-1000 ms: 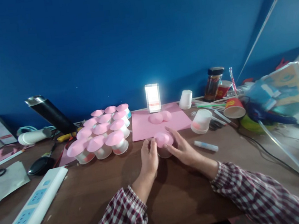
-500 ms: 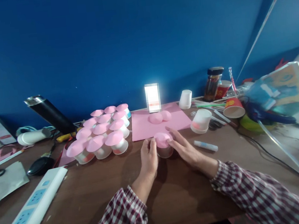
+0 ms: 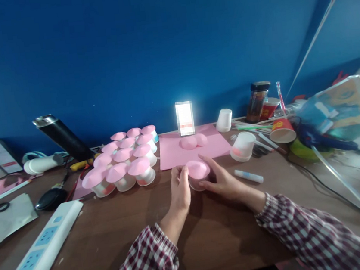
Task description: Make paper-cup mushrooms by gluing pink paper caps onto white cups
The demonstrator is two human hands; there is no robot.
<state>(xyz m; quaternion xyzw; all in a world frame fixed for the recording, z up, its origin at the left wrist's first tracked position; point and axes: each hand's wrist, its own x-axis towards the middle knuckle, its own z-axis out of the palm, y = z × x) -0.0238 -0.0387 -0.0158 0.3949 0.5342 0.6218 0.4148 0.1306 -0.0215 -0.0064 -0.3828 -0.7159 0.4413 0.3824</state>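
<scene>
Between my two hands an upside-down paper cup [image 3: 197, 186] stands on the table, topped by a pink paper cone [image 3: 198, 169]. My left hand [image 3: 181, 190] grips it from the left, its thumb at the cone's edge. On the other side my right hand [image 3: 225, 182] holds the cup, with the thumb low on its front and the fingers reaching behind. Just beyond lies a pink sheet [image 3: 172, 153] bearing loose pink cones [image 3: 189, 142]. To the left, several cone-topped cups [image 3: 116, 172] are grouped in rows.
A glue stick [image 3: 249, 176] and a white cup [image 3: 243, 146] lie to the right. Farther right are a jar [image 3: 257, 102], a red cup [image 3: 282, 130] and a glue gun [image 3: 325, 138]. On the left are a power strip [image 3: 49, 241], a mouse [image 3: 51, 198] and a black flask [image 3: 65, 137].
My right thumb has moved down from the pink cone's edge to the cup's side. The cone shows more fully now. My left hand has hardly moved.
</scene>
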